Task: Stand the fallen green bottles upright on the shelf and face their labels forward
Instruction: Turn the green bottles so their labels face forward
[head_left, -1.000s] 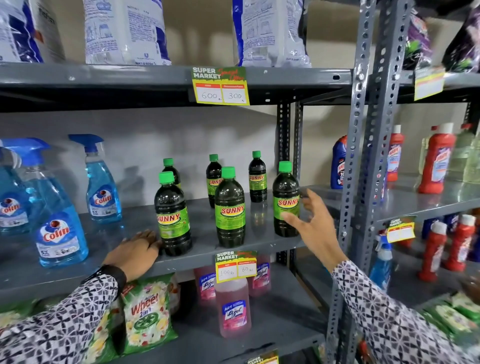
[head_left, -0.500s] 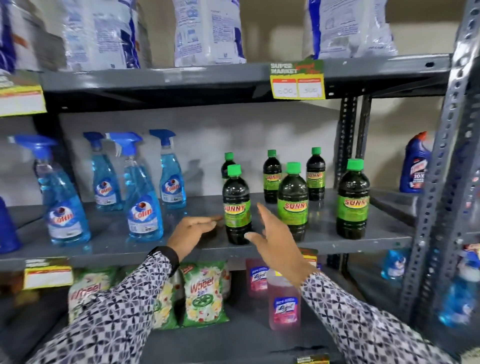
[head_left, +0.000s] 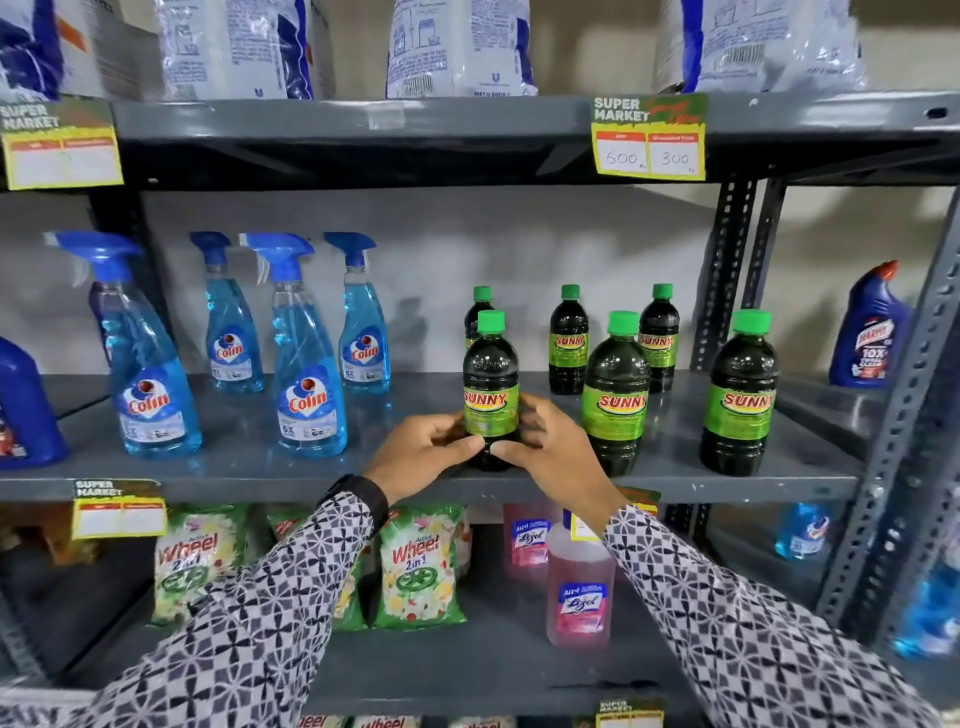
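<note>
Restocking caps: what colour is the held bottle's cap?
Bright green cap, clearest in the head view.

Both hands (head_left: 426, 454) now around bottle (head_left: 490, 387).

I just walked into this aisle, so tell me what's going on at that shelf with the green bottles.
A person is straightening stock. Both the left hand and right hand clasp the lower part of the front-left Sunny bottle, which stands upright, label forward, on the middle shelf. The other five green bottles also stand upright; none lies fallen.
</note>
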